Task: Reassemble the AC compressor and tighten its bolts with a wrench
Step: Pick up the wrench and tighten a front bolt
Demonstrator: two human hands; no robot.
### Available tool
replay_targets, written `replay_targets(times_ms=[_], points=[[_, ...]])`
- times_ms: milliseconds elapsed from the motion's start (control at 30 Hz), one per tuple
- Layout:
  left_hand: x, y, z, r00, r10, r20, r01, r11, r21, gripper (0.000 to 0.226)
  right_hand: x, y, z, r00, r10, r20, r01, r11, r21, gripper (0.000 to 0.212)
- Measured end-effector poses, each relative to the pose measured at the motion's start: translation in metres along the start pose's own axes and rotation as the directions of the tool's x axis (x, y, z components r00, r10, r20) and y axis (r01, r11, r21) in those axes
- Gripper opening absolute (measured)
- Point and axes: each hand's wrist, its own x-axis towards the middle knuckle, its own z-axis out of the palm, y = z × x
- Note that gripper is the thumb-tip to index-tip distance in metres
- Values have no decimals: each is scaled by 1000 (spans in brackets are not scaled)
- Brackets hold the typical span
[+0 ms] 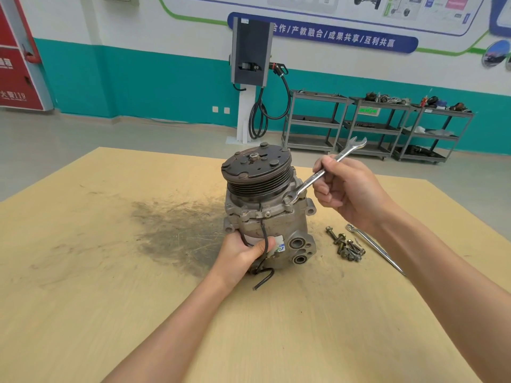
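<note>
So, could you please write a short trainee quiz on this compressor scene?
1. True or false: the ring end of the wrench sits on a bolt of the AC compressor.
2. Which hand steadies the compressor body?
3. What lies beside the loose bolts on the table: A) a hammer, B) a second wrench?

Key: 1 true; 2 the left hand, while the right hand holds the wrench; 3 B.

AC compressor (pixel 266 214) upright on the worktop (pixel 110 272), left hand (pixel 243 255) gripping its body, right hand (pixel 345 189) holding a wrench (pixel 320 175) ring-end on a bolt (pixel 287 200), loose bolts (pixel 347 246) beside
</note>
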Motion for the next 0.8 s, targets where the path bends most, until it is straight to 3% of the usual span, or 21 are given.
replay_targets(times_ms=[233,433,600,800], points=[[0,1,0,1000,5,11,-5,1000,9,22,-2,10,3,999,6,-42,-4,998,63,27],[1,1,0,999,33,6,-33,999,29,18,-25,40,10,957,-231,-174,255,957,135,20],[0,1,1,999,46,-2,-46,999,-11,26,-46,57,21,837,-485,-254,477,874,-97,14],[0,2,1,998,68,0,-68,998,-1,29,-55,58,40,641,-754,-144,624,622,-473,17]])
